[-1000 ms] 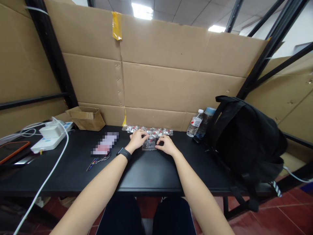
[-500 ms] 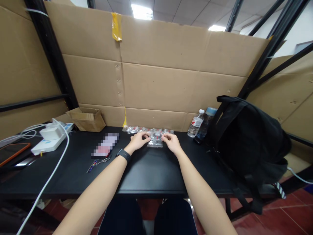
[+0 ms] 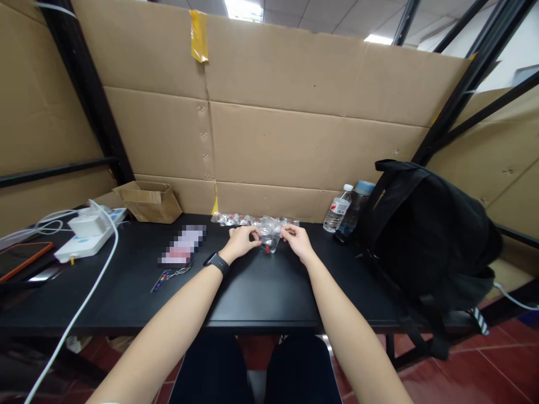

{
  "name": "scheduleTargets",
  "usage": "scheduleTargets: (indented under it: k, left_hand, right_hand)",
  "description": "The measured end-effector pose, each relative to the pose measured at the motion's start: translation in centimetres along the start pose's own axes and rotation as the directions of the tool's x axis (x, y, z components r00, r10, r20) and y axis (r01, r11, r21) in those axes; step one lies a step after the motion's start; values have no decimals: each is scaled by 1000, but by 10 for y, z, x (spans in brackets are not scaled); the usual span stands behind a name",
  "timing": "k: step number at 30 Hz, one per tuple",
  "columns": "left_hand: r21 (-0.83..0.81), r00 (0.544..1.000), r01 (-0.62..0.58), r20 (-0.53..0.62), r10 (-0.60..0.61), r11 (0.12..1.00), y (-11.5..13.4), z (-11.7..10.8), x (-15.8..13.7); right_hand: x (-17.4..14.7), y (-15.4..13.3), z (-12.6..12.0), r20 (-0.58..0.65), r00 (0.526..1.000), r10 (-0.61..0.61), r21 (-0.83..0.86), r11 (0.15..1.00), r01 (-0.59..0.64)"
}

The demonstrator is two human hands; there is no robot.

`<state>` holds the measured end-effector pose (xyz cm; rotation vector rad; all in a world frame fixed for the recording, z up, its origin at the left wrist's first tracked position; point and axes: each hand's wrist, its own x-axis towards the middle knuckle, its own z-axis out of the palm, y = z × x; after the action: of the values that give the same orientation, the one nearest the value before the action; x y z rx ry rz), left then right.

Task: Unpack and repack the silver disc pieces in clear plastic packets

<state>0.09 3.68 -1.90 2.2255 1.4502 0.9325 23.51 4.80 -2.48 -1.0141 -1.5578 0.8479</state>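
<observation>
Your left hand is half-curled at the left edge of a clear packet, thumb and forefinger slightly parted; whether they grip the film, cannot tell. Your right hand is drawn nearly to a pinch and appears to hold the packet's right edge. Packet: crinkled film, small red patch near its lower end, contents too small to identify; it is above or on the worktop, contact unclear.

Relative to the packet: a row of similar packets lies just behind; a labelled water bottle stands to the right, a black backpack farther right.

Step in hand, as judged: handling one packet between both hands, apart from the row. Next move calls for a secure fingertip hold at each edge and light, even tension, since thin film could slip or crumple.
</observation>
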Motion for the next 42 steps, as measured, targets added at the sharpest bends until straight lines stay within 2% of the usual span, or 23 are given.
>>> scheduleTargets:
  k: [8, 14, 17, 20, 23, 26, 30, 34, 38, 40, 42]
  left_hand:
    - [7, 999, 6, 37, -6, 1000, -4, 1, 1]
    - [-6, 1000, 18, -11, -18, 1000, -3, 4, 1]
    - [43, 992, -50, -116, 54, 998, -1, 2, -1]
    - [250, 956, -161, -199, 214, 955, 7, -3, -6]
    - [446, 909, -243, -206, 362, 862, 18, -6, -10]
    - [521, 863, -285, -226, 451, 805, 26, -5, -11]
    - [506, 832, -341, -231, 505, 792, 26, -3, -8]
    - [442, 839, -417, -150, 524, 794, 18, -4, -6]
    - [424, 882, -346, -157, 445, 837, 10, -8, -3]
    - [430, 912, -228, -218, 346, 873, 4, -13, 0]
    - [429, 925, -58, -317, 210, 901, -5, -23, 3]
  right_hand:
    - [2, 7, 0, -46, 999, -17, 1, 1000, 17]
    - [3, 5, -2, -146, 986, -76, 14, 997, 79]
    - [3, 2, -3, -220, 973, -72, 11, 997, 77]
    - [2, -1, -4, -270, 963, -1, 43, 999, 13]
    - [0, -4, -4, -201, 976, 85, 138, 989, -58]
    - [-2, -7, -1, -116, 989, 89, 161, 985, -69]
    - [-4, -10, 2, -92, 993, 78, 151, 986, -64]
    - [-4, -10, 2, -45, 995, 88, 125, 989, -81]
    - [-3, -4, 1, 29, 990, 138, 89, 986, -140]
    - [-3, -2, 2, 43, 985, 165, 56, 984, -167]
    - [-4, 0, 2, 34, 986, 166, 29, 986, -167]
